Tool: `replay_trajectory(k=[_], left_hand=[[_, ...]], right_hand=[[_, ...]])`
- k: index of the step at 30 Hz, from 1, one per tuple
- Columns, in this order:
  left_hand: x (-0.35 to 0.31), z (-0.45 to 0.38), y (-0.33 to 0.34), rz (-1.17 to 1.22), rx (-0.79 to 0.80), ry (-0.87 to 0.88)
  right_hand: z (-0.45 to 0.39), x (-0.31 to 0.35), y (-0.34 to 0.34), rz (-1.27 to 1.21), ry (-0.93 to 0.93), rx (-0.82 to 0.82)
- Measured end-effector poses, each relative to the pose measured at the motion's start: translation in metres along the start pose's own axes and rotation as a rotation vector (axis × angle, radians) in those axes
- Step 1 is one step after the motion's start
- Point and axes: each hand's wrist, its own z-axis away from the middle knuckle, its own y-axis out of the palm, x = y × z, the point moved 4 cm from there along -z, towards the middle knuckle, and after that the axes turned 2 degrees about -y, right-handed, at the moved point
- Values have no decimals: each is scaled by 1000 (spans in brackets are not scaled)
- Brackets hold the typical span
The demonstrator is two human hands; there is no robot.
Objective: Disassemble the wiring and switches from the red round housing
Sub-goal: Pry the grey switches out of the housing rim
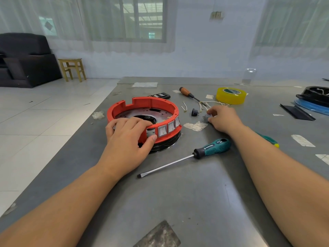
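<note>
Housing (142, 111), red and round, lies flat at the table's (195, 202) left middle, open side up, its three switches (169, 127) facing near and right. Left hand (128, 139) grips its near rim, fingers curled over, thumb outside. Right hand (222, 118), to the right, pinches a small grey switch (206, 117) beside loose wires (203, 105). Green-handled screwdriver (185, 156) lies tip near-left.

On the counter (195, 202): one red housing (156, 102) with three switches (162, 131) showing at its 5 o'clock side, three screwdrivers (211, 148), one yellow tape roll (231, 96), one black plug (195, 112).
</note>
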Motion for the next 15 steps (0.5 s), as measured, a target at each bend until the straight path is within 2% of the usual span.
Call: replay_trajectory(k=[6,10,13,15], left_hand=[[-2,1,-2,-9,3,2],[-3,1,-3,-12,12,8],[-4,2,-5,-12,19,12],[-4,3,-7,-13,33,15]], right_hand=[[10,-1,-3,-147,20,-7],[28,1,-14,-264,-50,-208],[52,4,-24,-252,-127,-380],[69,12,-30,-235,-205,-438]])
